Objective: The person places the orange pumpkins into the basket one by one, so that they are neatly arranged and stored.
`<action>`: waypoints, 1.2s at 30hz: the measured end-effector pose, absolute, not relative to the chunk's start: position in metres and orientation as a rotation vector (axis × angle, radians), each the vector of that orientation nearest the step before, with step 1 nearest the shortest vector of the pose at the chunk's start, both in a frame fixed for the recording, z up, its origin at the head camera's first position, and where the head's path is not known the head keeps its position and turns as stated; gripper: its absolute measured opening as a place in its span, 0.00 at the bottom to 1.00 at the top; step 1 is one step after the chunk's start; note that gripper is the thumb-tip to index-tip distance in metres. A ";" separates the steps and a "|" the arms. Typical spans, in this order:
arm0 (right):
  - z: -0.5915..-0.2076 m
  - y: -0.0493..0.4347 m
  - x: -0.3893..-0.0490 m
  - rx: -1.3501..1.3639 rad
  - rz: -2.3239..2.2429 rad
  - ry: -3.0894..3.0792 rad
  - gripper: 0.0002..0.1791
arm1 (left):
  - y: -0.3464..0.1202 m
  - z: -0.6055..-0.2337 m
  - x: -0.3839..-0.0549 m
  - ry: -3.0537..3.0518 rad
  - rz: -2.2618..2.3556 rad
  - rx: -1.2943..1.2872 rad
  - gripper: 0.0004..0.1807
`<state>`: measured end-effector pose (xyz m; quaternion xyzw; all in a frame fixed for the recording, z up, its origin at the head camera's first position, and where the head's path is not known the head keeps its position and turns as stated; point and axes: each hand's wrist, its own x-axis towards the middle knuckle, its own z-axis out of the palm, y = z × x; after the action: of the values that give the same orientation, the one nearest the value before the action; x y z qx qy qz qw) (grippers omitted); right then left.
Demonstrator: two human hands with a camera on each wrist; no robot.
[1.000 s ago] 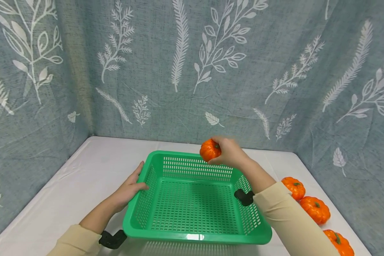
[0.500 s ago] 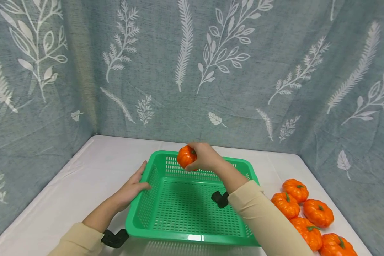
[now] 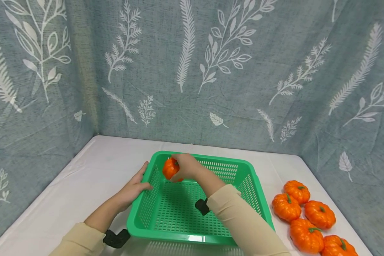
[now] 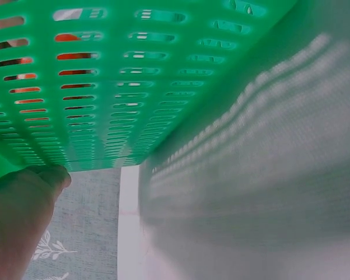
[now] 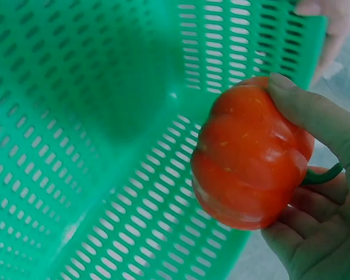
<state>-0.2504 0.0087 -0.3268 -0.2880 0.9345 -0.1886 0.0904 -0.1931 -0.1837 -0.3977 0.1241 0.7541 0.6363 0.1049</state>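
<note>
Holding: right hand [image 3: 188, 166] grips an orange pumpkin [image 3: 170, 169], thumb and fingers round it, green stem [image 5: 322, 175] toward the palm.
Pumpkin position: over the interior of the green basket [image 3: 166, 236], near its far left corner; contact with the wall cannot be told.
Left hand [image 3: 133, 188]: clasps the basket's left rim, thumb over the edge.
Pumpkin group: five more pumpkins [image 3: 305, 236] on the white table [image 3: 115, 156], right of the basket.
Backdrop: leaf-print curtain [image 3: 166, 117].

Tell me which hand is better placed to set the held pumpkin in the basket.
Probably the right hand: it grips the pumpkin over the basket's floor, while the left hand holds the rim.
</note>
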 end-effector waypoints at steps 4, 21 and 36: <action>-0.338 0.002 -0.247 -0.833 -0.502 2.769 0.41 | -0.184 -0.398 -0.194 2.202 1.879 0.370 0.50; -0.366 -0.006 -0.246 -0.927 -0.313 2.771 0.40 | -0.182 -0.398 -0.195 2.173 1.895 0.368 0.50; -0.371 -0.011 -0.250 -0.925 -0.292 2.761 0.43 | -0.186 -0.396 -0.196 2.177 1.896 0.345 0.50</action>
<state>-0.2497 -0.0112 -0.3712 -0.3142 0.9380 -0.0993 0.1075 -0.1955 -0.1863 -0.3962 0.1180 0.7436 0.6477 0.1167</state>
